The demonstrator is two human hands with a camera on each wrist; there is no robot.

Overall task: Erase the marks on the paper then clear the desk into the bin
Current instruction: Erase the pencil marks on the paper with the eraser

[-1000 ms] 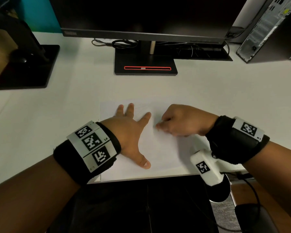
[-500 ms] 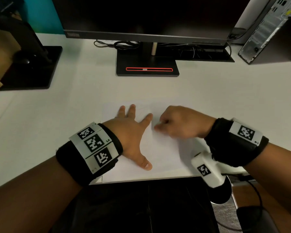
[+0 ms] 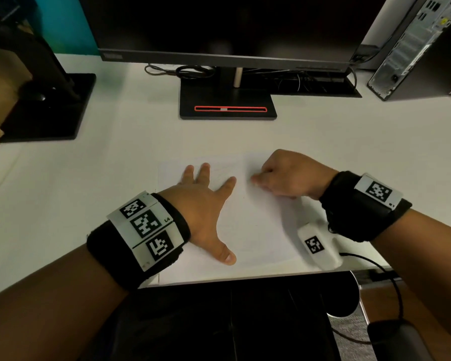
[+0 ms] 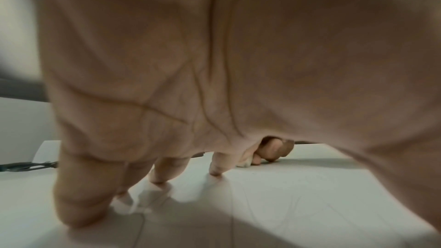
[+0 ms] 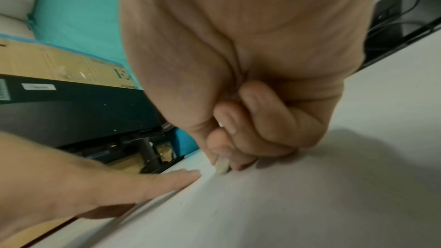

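Observation:
A white sheet of paper (image 3: 255,230) lies at the desk's front edge. My left hand (image 3: 206,204) lies flat on its left half, fingers spread and pressing it down; in the left wrist view the fingertips (image 4: 216,172) touch the paper (image 4: 286,195). My right hand (image 3: 284,178) is curled into a fist on the upper right part of the sheet and pinches a small off-white eraser (image 5: 222,166), whose tip touches the paper (image 5: 310,205). The same eraser (image 4: 244,163) shows in the left wrist view. No marks are legible on the sheet.
A monitor stand (image 3: 228,105) with a red slot sits behind the paper. A second black stand (image 3: 47,108) is at the far left, a computer tower (image 3: 414,48) at the far right. Cables (image 3: 182,71) lie under the monitor. A cardboard box (image 5: 59,65) sits left.
My right hand with the eraser has shifted slightly right and away from me across the paper. The left hand stays flat in the same spot.

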